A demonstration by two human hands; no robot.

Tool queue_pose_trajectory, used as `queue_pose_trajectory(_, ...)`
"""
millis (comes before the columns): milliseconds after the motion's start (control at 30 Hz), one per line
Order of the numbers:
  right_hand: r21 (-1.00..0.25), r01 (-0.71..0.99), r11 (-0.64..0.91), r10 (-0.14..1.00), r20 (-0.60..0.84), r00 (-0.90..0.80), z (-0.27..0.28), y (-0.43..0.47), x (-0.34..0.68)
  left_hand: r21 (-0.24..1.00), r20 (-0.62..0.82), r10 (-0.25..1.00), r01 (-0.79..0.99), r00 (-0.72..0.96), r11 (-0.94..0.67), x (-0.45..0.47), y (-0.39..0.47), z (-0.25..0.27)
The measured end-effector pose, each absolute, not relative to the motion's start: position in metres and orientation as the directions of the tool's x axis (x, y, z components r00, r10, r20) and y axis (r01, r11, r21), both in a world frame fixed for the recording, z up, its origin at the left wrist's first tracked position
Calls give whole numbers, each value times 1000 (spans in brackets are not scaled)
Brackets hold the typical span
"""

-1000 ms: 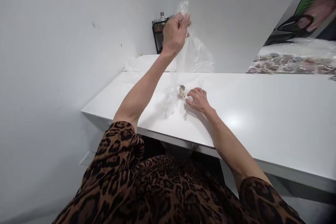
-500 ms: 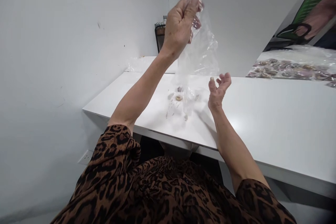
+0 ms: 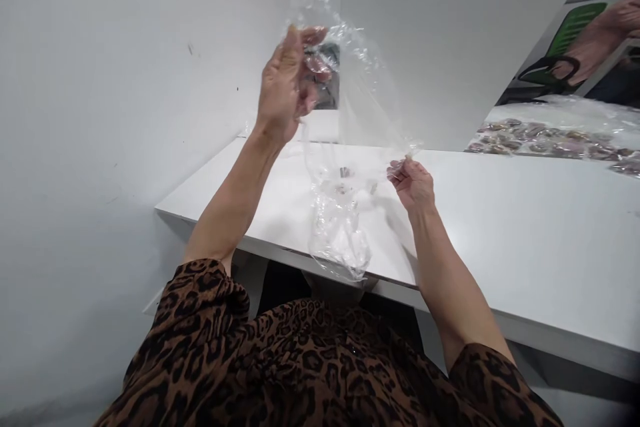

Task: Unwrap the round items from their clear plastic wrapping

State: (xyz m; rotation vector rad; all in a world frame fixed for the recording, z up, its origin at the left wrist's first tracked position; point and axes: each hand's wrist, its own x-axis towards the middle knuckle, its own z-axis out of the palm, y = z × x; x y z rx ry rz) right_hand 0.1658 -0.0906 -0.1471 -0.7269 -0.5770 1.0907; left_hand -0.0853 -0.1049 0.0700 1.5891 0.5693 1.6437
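A thin transparent plastic bag (image 3: 370, 93) hangs stretched between my two hands above the white table (image 3: 490, 233). My left hand (image 3: 287, 80) is raised high at left, its fingers loosely curled around the film, part of which stands up above the fingertips. Lower and to the right, my right hand (image 3: 413, 183) pinches the bag's edge between thumb and fingers. The bag's crumpled lower end (image 3: 340, 233) hangs down toward the table's front edge. Behind the film, a few small brownish pieces (image 3: 345, 172) lie on the table, partly blurred by the plastic.
A grey divider panel (image 3: 445, 47) rises along the table's back. Past it at right, many plastic-wrapped pieces (image 3: 545, 137) lie on a white surface, near a green-backed chair (image 3: 575, 33) and another person's arm (image 3: 607, 27). A white wall (image 3: 100, 113) borders the left.
My left hand has moved left and down, spreading the bag wider. My right hand, open before, has closed on the bag's edge. The lower end now hangs nearer the table's front.
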Motion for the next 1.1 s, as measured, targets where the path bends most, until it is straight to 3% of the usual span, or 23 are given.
queue_pose_trajectory(133,-672,-677,301,946,120,302,-123,-112,188,853,518,853,-24,-62,-521,-139,-84,47)
queue_pose_trajectory(367,-725,-597,343,927,161,338,-83,-152,209,910,412,907,98,-84,-404,-184,-73,-5)
queue_pose_trajectory(467,-715,-562,415,864,117,489,-80,-151,216,917,377,926,161,-40,-366,-191,-76,-12)
queue_pose_trajectory(567,-782,-458,422,809,97,580,-93,-140,219,920,319,948,235,23,-315,-196,-76,-4)
queue_pose_trajectory(733,-883,-369,290,804,16,594,-134,-116,207,919,253,944,253,210,-303,-191,-56,27)
queue_pose_trajectory(867,-916,-356,184,844,-38,535,-159,-105,203,893,336,893,198,300,-403,-170,-8,49)
queue_pose_trajectory(933,-924,-344,167,850,-42,526,-166,-107,204,889,391,891,155,231,-430,-158,20,65)
queue_pose_trajectory(1033,-929,-332,164,847,-40,530,-169,-117,202,894,447,891,39,-80,-446,-156,63,102)
queue_pose_trajectory(1100,-928,-332,167,850,-35,526,-167,-126,197,834,520,813,-48,-262,-549,-173,93,130)
